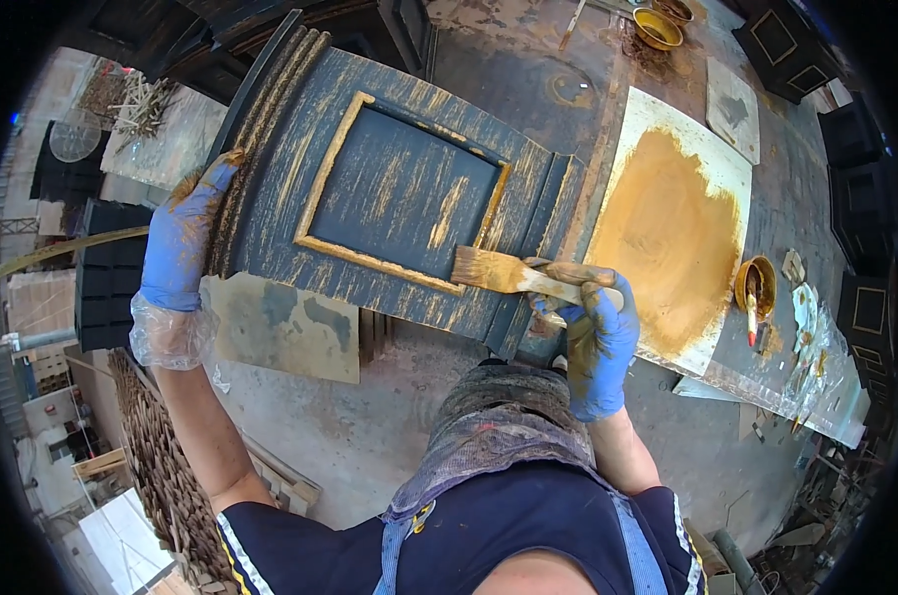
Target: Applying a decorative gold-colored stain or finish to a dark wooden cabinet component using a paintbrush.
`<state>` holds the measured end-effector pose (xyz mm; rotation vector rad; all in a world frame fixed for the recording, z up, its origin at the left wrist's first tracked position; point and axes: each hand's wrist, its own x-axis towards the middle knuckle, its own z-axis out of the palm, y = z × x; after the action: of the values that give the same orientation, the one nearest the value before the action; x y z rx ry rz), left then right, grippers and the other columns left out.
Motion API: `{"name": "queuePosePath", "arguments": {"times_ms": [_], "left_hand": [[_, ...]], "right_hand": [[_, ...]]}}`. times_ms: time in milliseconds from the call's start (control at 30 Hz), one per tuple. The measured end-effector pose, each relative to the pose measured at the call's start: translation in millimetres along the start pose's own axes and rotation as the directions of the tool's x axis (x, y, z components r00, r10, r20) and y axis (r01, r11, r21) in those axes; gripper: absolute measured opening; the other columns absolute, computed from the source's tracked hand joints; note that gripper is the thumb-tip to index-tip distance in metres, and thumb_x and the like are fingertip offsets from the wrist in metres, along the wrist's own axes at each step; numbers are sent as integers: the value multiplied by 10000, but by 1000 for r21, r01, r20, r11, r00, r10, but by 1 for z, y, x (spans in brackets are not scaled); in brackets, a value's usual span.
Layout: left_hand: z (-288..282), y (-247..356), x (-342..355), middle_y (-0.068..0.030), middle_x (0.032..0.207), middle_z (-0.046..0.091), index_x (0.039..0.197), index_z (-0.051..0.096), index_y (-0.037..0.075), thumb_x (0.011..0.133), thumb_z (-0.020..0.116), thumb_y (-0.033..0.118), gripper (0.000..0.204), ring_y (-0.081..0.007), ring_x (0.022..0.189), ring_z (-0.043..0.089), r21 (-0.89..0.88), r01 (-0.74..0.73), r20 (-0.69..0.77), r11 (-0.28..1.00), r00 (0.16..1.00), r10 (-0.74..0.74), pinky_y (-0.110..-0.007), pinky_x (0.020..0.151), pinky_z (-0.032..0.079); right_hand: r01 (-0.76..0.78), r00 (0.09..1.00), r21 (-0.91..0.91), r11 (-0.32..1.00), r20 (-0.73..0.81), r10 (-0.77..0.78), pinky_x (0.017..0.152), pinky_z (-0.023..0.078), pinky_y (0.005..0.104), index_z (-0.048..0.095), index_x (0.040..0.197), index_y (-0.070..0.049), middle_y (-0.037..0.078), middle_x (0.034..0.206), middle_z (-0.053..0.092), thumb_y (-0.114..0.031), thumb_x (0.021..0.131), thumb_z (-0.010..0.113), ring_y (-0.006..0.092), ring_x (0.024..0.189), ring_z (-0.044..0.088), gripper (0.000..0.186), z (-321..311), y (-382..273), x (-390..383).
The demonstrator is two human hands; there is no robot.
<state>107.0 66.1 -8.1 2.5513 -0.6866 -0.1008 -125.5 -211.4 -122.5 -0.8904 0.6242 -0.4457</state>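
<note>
In front of me, tilted, is a dark blue-black wooden pedestal [399, 178] streaked with gold, with a raised gold frame [378, 263] around its recessed panel. My left hand [183, 238], in a stained blue glove, grips the ridged moulding [261, 139] at its left end. In my right hand [604, 337], also gloved in blue and smeared with gold-brown, is a flat paintbrush [553, 285]. Its wide bristles [484, 270] touch the lower right corner of the frame. The fingers close around the pale handle.
A white board [617, 188] spread with gold-brown paint lies at right. Beyond it sit a yellow bowl holding a brush [756, 283] and another yellow bowl [657, 30]. Dark cabinets [776, 45] stand around the edges. A stained board [280, 327] lies below the pedestal.
</note>
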Motion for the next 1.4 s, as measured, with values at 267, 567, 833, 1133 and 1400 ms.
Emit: {"name": "queuePosePath", "arguments": {"times_ms": [267, 567, 833, 1133, 1400], "left_hand": [[-8, 36, -10, -84, 1034, 532, 1075, 489, 41, 809, 430, 62, 273, -155, 896, 526, -379, 147, 88, 914, 988, -123, -219, 773, 394], [8, 123, -29, -77, 1025, 500, 1150, 378, -63, 742, 576, 208, 528, -87, 900, 451, -565, 391, 184, 726, 918, -351, -207, 819, 337], [15, 132, -29, -95, 1035, 497, 1157, 380, -39, 723, 587, 194, 535, -118, 916, 467, -644, 382, 172, 663, 916, -361, -218, 826, 346], [14, 132, -30, -115, 1012, 509, 1154, 376, -55, 730, 575, 188, 527, -124, 906, 478, -669, 344, 152, 659, 931, -331, -224, 820, 357], [17, 123, -30, -116, 989, 520, 1152, 375, -58, 751, 546, 178, 496, -125, 890, 490, -631, 318, 128, 707, 942, -310, -220, 813, 362]], "right_hand": [[198, 980, -30, 980, -28, -199, 639, 477, 295, 464, 917, 33, 236, 987, 502, -212, 785, 471, 227, 777, 557, 279, -10, -45, 0], [363, 931, -260, 895, 52, -362, 588, 489, 299, 434, 902, 35, 207, 857, 552, -106, 821, 424, 252, 684, 578, 163, 0, -68, 19], [358, 931, -231, 905, 16, -364, 575, 499, 304, 390, 894, 10, 186, 807, 565, -54, 813, 415, 240, 665, 585, 106, 1, -69, 32], [346, 935, -235, 908, 4, -355, 573, 503, 300, 365, 919, -1, 192, 813, 566, -46, 809, 412, 231, 685, 587, 128, 2, -71, 30], [327, 943, -245, 913, 31, -330, 590, 498, 311, 348, 916, 5, 204, 827, 563, -36, 814, 383, 235, 696, 584, 115, -4, -71, 27]]}}
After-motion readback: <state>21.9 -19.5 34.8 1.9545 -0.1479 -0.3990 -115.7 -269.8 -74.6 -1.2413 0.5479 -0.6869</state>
